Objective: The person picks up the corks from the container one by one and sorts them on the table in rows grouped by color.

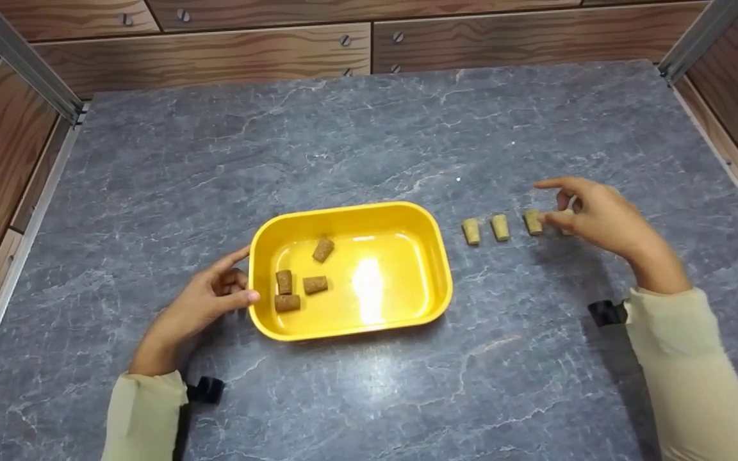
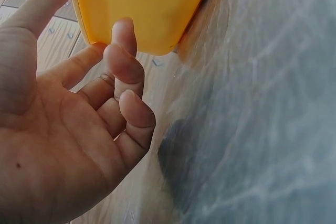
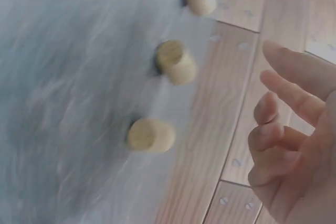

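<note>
A yellow plastic tray (image 1: 350, 330) sits on the table with several brown corks (image 1: 315, 285) lying toward its left side. My left hand (image 1: 199, 294) touches the tray's left end, thumb and index finger set apart along the rim; the other fingers curl loosely beside the wall (image 2: 142, 3). Right of the tray, pale tapered corks (image 1: 500, 227) form a row. Over the row's right end hovers my right hand (image 1: 603, 214), thumb and index finger spread with nothing between them. It partly hides the rightmost cork. In the right wrist view, pale corks (image 3: 177, 62) stand apart from the fingers.
The grey marble-patterned table (image 1: 343, 147) extends around the tray. Wood-patterned panels (image 1: 215, 54) border its back and sides, with metal posts (image 1: 29, 61) at the back corners. A black wrist device (image 1: 205, 389) is on the left sleeve, another (image 1: 606, 312) on the right.
</note>
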The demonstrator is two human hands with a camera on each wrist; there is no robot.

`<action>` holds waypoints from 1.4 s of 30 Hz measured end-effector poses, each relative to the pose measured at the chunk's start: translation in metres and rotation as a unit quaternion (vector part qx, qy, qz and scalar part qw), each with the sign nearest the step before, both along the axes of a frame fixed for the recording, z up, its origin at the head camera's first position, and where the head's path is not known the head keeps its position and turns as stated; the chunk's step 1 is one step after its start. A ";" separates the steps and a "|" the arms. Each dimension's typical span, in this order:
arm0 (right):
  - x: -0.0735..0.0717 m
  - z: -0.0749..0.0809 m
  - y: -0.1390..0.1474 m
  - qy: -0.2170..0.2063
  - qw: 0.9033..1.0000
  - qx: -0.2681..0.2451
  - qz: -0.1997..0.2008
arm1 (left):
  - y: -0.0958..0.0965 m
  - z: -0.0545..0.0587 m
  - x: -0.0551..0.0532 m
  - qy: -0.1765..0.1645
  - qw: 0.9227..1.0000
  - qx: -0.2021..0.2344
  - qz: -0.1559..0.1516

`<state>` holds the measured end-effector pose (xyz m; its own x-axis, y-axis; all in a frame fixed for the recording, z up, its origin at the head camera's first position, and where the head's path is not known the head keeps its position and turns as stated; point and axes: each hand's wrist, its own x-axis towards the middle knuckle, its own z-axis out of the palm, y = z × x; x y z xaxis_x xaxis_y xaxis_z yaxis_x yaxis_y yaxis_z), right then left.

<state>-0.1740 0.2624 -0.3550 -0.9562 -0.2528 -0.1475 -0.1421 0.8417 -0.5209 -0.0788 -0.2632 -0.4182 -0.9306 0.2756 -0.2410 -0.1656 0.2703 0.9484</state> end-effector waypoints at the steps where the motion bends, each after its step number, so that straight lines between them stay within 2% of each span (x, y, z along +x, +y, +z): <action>1: 0.002 0.001 -0.003 0.005 1.000 -0.016 -0.004 | 0.000 0.000 0.000 0.000 1.000 -0.003 -0.001; 5: 0.009 0.005 -0.020 0.034 0.996 -0.078 0.015 | -0.001 0.000 0.000 0.002 1.000 -0.001 -0.007; 9: 0.019 0.013 -0.041 0.055 0.984 -0.154 0.069 | -0.001 0.000 0.000 0.007 1.000 0.002 -0.015; 16: 0.037 0.021 -0.079 0.009 0.956 -0.254 0.143 | -0.001 0.001 0.000 0.011 1.000 -0.005 -0.015; 20: 0.043 0.014 -0.102 -0.038 0.934 -0.309 0.176 | -0.001 0.001 -0.001 0.010 1.000 -0.003 -0.016; 24: 0.048 0.008 -0.127 -0.086 0.921 -0.328 0.192 | -0.001 0.000 -0.001 0.010 1.000 -0.006 -0.014; 27: 0.051 0.010 -0.146 -0.098 0.923 -0.313 0.200 | -0.001 0.000 -0.002 0.012 1.000 -0.011 -0.014; 33: 0.050 0.009 -0.177 -0.104 0.934 -0.270 0.211 | -0.001 0.000 0.000 0.006 1.000 -0.011 -0.007; 42: 0.053 -0.008 -0.215 -0.117 0.946 -0.249 0.169 | 0.000 -0.001 0.001 0.002 1.000 -0.006 -0.006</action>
<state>-0.1209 0.0477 -0.3631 -0.7648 -0.6317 -0.1266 -0.1913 0.4104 -0.8916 -0.0782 -0.2635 -0.4193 -0.9279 0.2840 -0.2415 -0.1593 0.2837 0.9456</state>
